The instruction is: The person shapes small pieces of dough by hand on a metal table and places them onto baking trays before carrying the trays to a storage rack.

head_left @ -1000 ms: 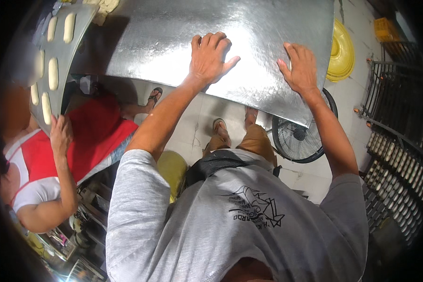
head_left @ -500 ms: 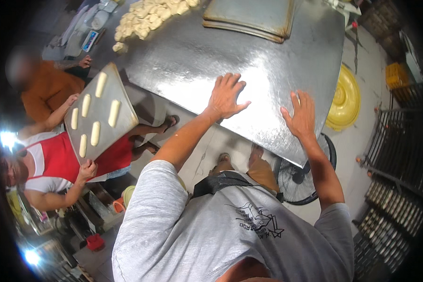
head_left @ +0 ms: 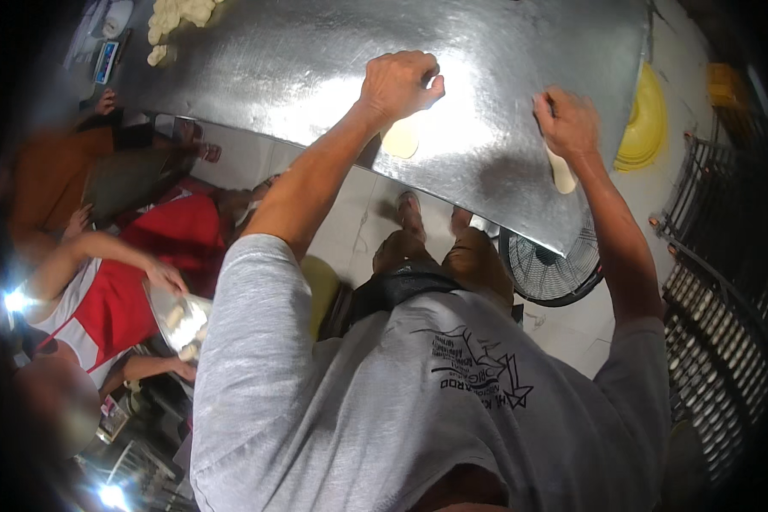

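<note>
My left hand [head_left: 401,85] is over the steel table, its fingers curled and the thumb sticking out to the right. A pale flattened dough piece [head_left: 401,141] shows beneath its wrist, close to the table's front edge. Near the right corner, my right hand [head_left: 569,124] has its fingers bent inward. A longer strip of dough [head_left: 562,173] reaches out from below that wrist toward me. Whatever lies inside the curled fingers of either hand is hidden.
A pile of dough lumps [head_left: 179,17] lies at the table's far left. Left of me, a person in a red apron [head_left: 158,247] holds a tray with dough [head_left: 183,324]. A black fan [head_left: 550,264] stands under the front corner. A yellow lid [head_left: 644,119] and dark racks [head_left: 708,222] are at right.
My hands went from spread fingers to curled ones, and two dough pieces now show beside them. The person at left has swung round and tipped a tray. The whole view has shifted.
</note>
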A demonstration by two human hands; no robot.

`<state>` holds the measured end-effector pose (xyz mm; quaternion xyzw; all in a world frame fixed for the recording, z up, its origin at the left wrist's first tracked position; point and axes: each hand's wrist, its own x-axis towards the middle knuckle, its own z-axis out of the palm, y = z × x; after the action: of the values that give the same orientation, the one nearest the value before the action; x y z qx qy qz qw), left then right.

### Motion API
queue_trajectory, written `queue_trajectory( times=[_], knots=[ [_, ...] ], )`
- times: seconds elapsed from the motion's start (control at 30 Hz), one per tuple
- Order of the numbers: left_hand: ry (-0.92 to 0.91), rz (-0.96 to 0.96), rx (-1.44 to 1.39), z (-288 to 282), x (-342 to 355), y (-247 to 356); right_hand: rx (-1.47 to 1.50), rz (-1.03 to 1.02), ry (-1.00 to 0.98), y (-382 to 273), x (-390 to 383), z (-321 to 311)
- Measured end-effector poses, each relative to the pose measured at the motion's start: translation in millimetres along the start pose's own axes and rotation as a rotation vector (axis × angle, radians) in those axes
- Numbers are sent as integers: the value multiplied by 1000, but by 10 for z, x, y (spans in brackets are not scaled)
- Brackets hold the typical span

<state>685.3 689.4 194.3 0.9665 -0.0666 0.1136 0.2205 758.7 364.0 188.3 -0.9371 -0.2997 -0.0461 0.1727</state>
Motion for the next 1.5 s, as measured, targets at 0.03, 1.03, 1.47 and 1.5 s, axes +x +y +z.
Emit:
queue_trajectory(
  times=[0.03, 1.03, 1.47, 1.5],
  knots=[
    [-52, -47, 79, -18, -27, 27, -29, -17, 13, -62, 41, -32],
    [121, 79, 117, 92, -461, 58, 53, -58, 32, -69, -245, 20],
    [-160, 152, 63, -436, 105, -428, 207, 1, 76, -543, 468, 82],
    [-101, 199, 55, -323, 93, -494, 177, -19, 85, -529, 455, 166]
  ],
)
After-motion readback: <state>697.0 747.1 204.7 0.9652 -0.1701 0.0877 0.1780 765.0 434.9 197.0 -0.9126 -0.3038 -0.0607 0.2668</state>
